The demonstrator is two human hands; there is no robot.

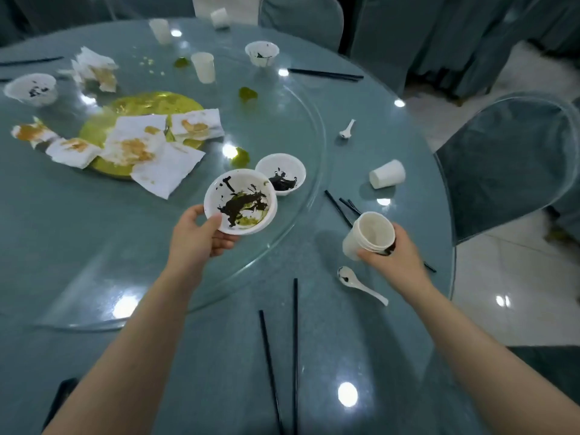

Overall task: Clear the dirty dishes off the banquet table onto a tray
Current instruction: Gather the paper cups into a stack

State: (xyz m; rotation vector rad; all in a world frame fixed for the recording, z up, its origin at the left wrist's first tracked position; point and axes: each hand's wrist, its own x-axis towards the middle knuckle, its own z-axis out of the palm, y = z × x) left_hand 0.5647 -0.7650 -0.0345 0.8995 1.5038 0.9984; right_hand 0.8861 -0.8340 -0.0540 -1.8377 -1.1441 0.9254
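Note:
My left hand (201, 233) holds a dirty white bowl (241, 200) smeared with black and green sauce, raised above the glass turntable (94, 277). A second dirty white bowl (280, 177) sits on the turntable just beyond it. My right hand (397, 255) grips a stack of white paper cups (368, 235), tilted with the mouth toward me. A white spoon (357, 282) lies on the table below that hand. A paper cup (387, 173) lies on its side farther right. No tray is in view.
A gold plate (150, 105) under stained napkins (150, 152) lies left. More bowls (31, 87) (262, 53), upright cups (203, 66) (160, 30), a spoon (346, 129) and black chopsticks (282, 356) (324, 74) are scattered. Covered chairs (508, 164) ring the table's edge.

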